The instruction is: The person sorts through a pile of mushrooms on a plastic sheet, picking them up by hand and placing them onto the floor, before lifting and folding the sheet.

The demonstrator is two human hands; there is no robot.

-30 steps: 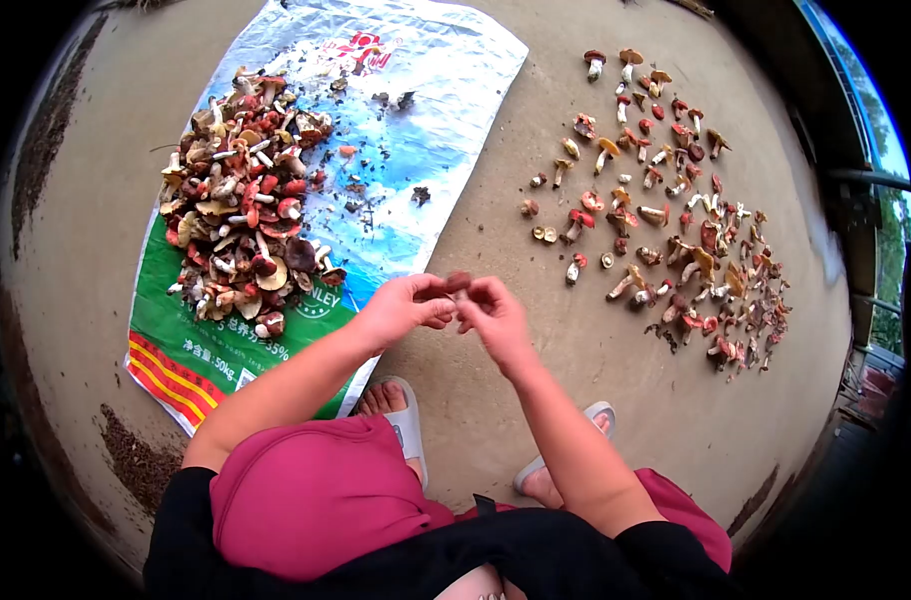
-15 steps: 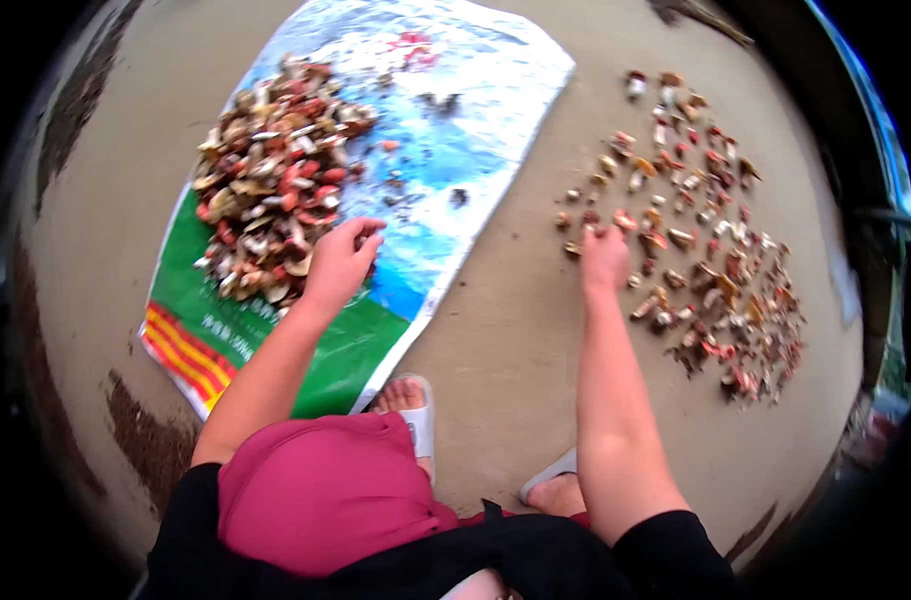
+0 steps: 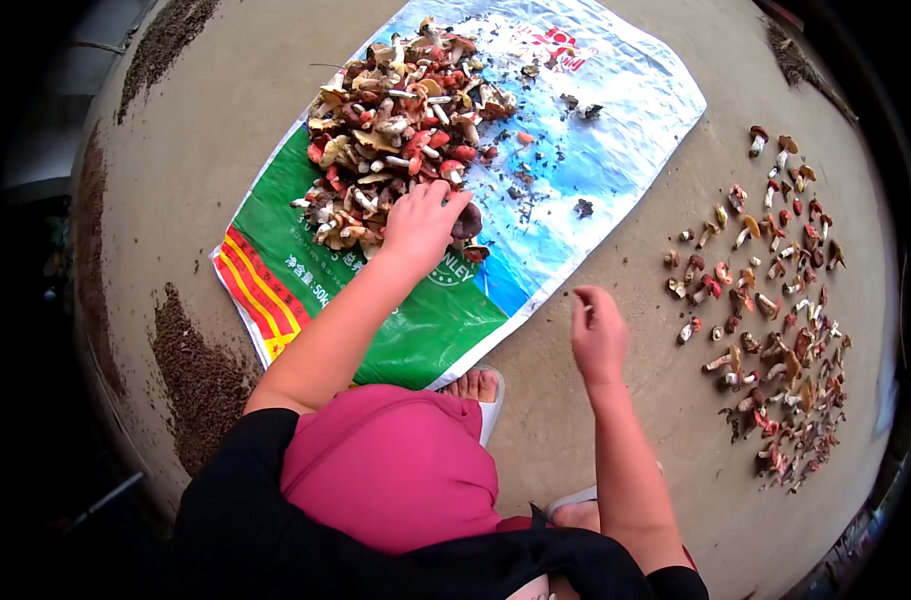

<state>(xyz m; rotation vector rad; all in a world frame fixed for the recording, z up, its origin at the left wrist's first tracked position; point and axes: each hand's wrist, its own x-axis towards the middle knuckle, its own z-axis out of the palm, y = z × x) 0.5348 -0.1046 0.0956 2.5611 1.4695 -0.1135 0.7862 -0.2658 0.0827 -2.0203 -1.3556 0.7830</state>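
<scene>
My left hand [image 3: 421, 225] rests over the lower edge of a heap of red, brown and cream mushrooms [image 3: 376, 135], its fingers a little bent and apart. A dark-capped mushroom [image 3: 467, 222] lies beside its fingertips; no mushroom is clearly held. The heap lies on a flattened printed sack [image 3: 616, 140], blue and white above, green below. My right hand [image 3: 599, 335] is over the concrete just right of the sack, fingers curled in; whether anything is inside is hidden. Farther right, scattered mushrooms [image 3: 771, 305] cover part of the floor.
Dark crumbs of dirt [image 3: 584, 208] dot the sack's blue part. Brown granular patches [image 3: 198, 385] mark the concrete [image 3: 536, 420] at left. My sandalled foot [image 3: 481, 390] is at the sack's lower edge. A stick [image 3: 821, 85] lies at the upper right.
My right hand has drawn left, away from the scattered mushrooms, toward the sack. My left hand stays by the heap, fingers now lower against it. The whole view has shifted, with the sack further right.
</scene>
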